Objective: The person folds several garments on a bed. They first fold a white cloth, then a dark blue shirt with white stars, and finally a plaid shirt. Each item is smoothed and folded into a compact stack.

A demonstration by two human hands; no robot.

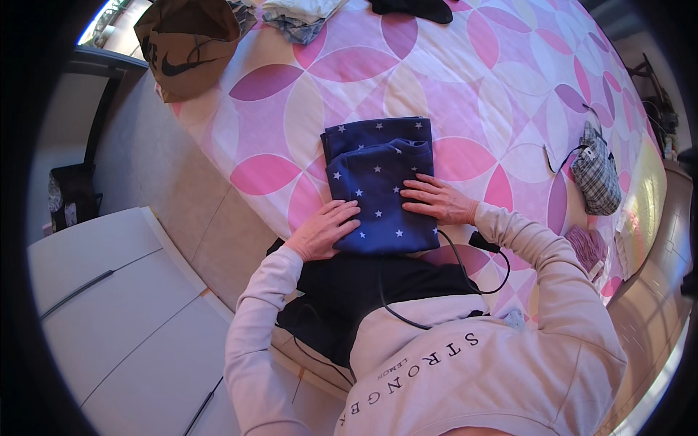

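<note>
A folded navy blue cloth with white stars [376, 180] lies in front of me, its near end by my black-clad lap. Its upper layer stops short of the far edge, so a strip of the layer below shows. My left hand [322, 229] rests on its left near side, fingers spread over the fabric. On the right side, my right hand [439, 200] lies flat with its fingers apart. Neither hand appears to pinch the cloth. Both thumbs are hard to make out.
The cloth is on a bed with a pink patterned bedspread [360, 65]. A brown Nike bag [188, 60] stands at the far left, beside folded clothes [300, 16]. A plaid pouch [597, 177] and a black cable [507, 275] lie right. White drawers [125, 305] are left.
</note>
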